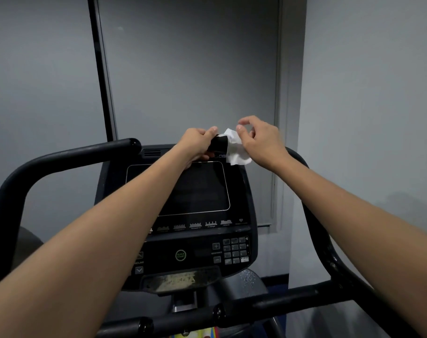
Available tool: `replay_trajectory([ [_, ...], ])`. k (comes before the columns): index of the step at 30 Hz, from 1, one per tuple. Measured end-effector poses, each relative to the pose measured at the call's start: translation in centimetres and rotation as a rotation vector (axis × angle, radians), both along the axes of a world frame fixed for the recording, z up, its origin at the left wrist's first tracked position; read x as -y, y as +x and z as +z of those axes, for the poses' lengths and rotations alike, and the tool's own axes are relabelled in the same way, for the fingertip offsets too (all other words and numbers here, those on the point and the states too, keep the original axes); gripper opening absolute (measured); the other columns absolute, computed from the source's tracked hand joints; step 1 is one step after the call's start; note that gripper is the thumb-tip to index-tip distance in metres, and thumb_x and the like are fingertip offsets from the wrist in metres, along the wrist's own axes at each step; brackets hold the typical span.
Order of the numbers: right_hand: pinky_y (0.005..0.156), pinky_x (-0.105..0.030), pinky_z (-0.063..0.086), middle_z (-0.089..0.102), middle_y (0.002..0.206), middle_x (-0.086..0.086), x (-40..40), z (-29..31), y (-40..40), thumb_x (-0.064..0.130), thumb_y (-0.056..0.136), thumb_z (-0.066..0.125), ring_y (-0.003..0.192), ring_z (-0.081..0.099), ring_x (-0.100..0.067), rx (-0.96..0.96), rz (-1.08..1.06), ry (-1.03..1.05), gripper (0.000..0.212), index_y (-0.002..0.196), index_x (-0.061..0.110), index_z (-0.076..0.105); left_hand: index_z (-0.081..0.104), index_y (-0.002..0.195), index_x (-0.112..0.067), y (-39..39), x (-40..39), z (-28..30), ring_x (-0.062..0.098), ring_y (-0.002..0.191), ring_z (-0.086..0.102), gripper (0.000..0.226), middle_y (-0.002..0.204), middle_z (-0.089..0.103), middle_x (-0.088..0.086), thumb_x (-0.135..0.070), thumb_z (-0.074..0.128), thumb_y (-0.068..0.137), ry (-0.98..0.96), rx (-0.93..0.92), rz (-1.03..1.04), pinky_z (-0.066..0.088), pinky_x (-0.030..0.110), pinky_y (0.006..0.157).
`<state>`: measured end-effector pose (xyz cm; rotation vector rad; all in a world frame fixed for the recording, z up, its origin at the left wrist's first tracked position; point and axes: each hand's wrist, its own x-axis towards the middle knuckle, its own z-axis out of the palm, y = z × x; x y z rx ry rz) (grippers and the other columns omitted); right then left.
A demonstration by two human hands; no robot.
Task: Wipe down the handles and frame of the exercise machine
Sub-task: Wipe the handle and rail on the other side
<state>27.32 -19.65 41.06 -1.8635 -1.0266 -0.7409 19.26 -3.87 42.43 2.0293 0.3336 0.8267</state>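
Exercise machine, seen from the user's position. The wipe, a crumpled white sheet, hangs above the top edge of the console, at about 12 o'clock from the screen. The left hand is closed around a small black pack, thumb on top, with the wipe emerging from the pack's right end; the pack is probably held steady this way so that the sheet can be drawn out. The right hand is at 3 o'clock of the wipe, fingers loosely curled and partly spread, thumb and forefinger near the sheet's upper corner; whether they pinch it cannot be told. Both hands are raised clear of the machine, which keeps the sheet off the console face until it is free.

The task's surfaces lie outward from here. The left handle arcs from 9 o'clock of the hands down the left edge of the view, ending in a rounded tip just beside the console's upper left corner. The right handle curves down at 4 to 5 o'clock, passing under the right forearm. A cross bar of the frame runs along 6 o'clock, below the keypad.

Open room: the grey wall stands behind the console, leaving free air above both handles. Wiping seems not yet begun.
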Motion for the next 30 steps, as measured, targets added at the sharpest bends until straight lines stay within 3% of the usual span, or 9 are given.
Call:
replay_trajectory([
  [3, 0.100, -0.037, 0.034, 0.049, 0.117, -0.011, -1.2, 0.2, 0.1, 0.040, 0.105, 0.032, 0.116, 0.045, -0.029, -0.005, -0.074, -0.132, 0.041, 0.127, 0.021, 0.060, 0.066, 0.113, -0.006, -0.3, 0.1, 0.4, 0.015, 0.062, 0.063, 0.038, 0.092, 0.065, 0.010, -0.037, 0.044, 0.106, 0.025, -0.040, -0.006, 0.054, 0.020, 0.052],
  [6, 0.101, -0.044, 0.031, 0.053, 0.126, -0.008, -2.9, -0.7, -0.1, 0.039, 0.106, 0.023, 0.117, 0.048, -0.029, 0.092, -0.193, -0.288, 0.047, 0.121, 0.020, 0.062, 0.061, 0.110, -0.007, -0.3, 0.7, 0.3, 0.016, 0.063, 0.060, 0.040, 0.089, 0.062, 0.010, -0.037, 0.034, 0.108, 0.013, -0.106, -0.036, 0.049, 0.023, 0.050],
  [11, 0.087, -0.040, 0.034, 0.061, 0.095, 0.003, -0.9, -2.6, 1.3, 0.034, 0.107, 0.024, 0.093, 0.057, -0.026, 0.341, -0.275, -0.206, 0.038, 0.100, 0.022, 0.059, 0.056, 0.100, -0.008, -0.3, 0.8, -0.3, 0.019, 0.060, 0.055, 0.041, 0.083, 0.059, 0.013, -0.037, 0.028, 0.108, 0.044, -0.095, -0.059, 0.046, 0.024, 0.050],
  [15, 0.075, -0.037, 0.032, 0.047, 0.065, 0.004, 1.5, -3.1, 2.4, 0.030, 0.105, 0.021, 0.069, 0.050, -0.028, 0.228, -0.417, -0.168, 0.045, 0.070, 0.016, 0.044, 0.050, 0.083, -0.007, -0.4, 1.0, 0.2, 0.030, 0.076, 0.057, 0.043, 0.081, 0.056, 0.014, -0.029, 0.023, 0.107, 0.276, -0.125, 0.032, 0.047, 0.034, 0.069],
  [18, 0.078, -0.040, 0.035, 0.065, 0.078, -0.009, 0.2, -1.1, 1.7, 0.028, 0.103, 0.023, 0.073, 0.055, -0.033, 0.100, -0.525, -0.238, 0.044, 0.073, 0.011, 0.051, 0.036, 0.070, -0.008, -0.4, 2.0, 0.6, 0.036, 0.092, 0.049, 0.036, 0.100, 0.056, 0.026, -0.008, 0.023, 0.104, 0.454, -0.179, 0.136, 0.035, 0.037, 0.078],
  [20, 0.074, -0.040, 0.036, 0.070, 0.103, -0.016, -2.0, 0.2, 0.8, 0.024, 0.101, 0.028, 0.093, 0.062, -0.039, 0.096, -0.494, -0.294, 0.037, 0.095, 0.010, 0.061, 0.043, 0.079, 0.000, 0.0, 2.1, 0.8, 0.045, 0.102, 0.052, 0.031, 0.118, 0.057, 0.034, -0.002, 0.024, 0.103, 0.525, -0.191, 0.162, 0.037, 0.040, 0.082],
  [22, 0.076, -0.039, 0.038, 0.071, 0.110, -0.016, -4.5, 0.4, -0.1, 0.027, 0.103, 0.026, 0.101, 0.064, -0.038, 0.163, -0.429, -0.294, 0.044, 0.104, 0.011, 0.066, 0.054, 0.104, 0.010, 0.4, 1.4, 0.8, 0.049, 0.112, 0.053, 0.033, 0.126, 0.056, 0.037, -0.006, 0.025, 0.105, 0.603, -0.195, 0.187, 0.040, 0.042, 0.089],
  [26, 0.069, -0.037, 0.031, 0.072, 0.082, -0.005, -4.6, -1.9, 0.2, 0.032, 0.106, 0.026, 0.078, 0.064, -0.033, 0.432, -0.382, -0.120, 0.046, 0.079, 0.018, 0.060, 0.047, 0.112, 0.005, 1.0, 0.1, -0.3, 0.047, 0.100, 0.058, 0.021, 0.115, 0.061, 0.031, -0.004, 0.031, 0.103, 0.679, -0.135, 0.193, 0.033, 0.042, 0.070],
  [30, 0.061, -0.034, 0.034, 0.063, 0.066, -0.005, -0.5, -2.9, 2.9, 0.032, 0.106, 0.025, 0.060, 0.053, -0.030, 0.332, -0.503, -0.081, 0.053, 0.073, 0.010, 0.060, 0.043, 0.106, 0.000, 1.2, -0.5, -0.5, 0.042, 0.084, 0.056, 0.015, 0.102, 0.061, 0.026, 0.006, 0.034, 0.095, 0.755, -0.138, 0.206, 0.032, 0.038, 0.065],
])
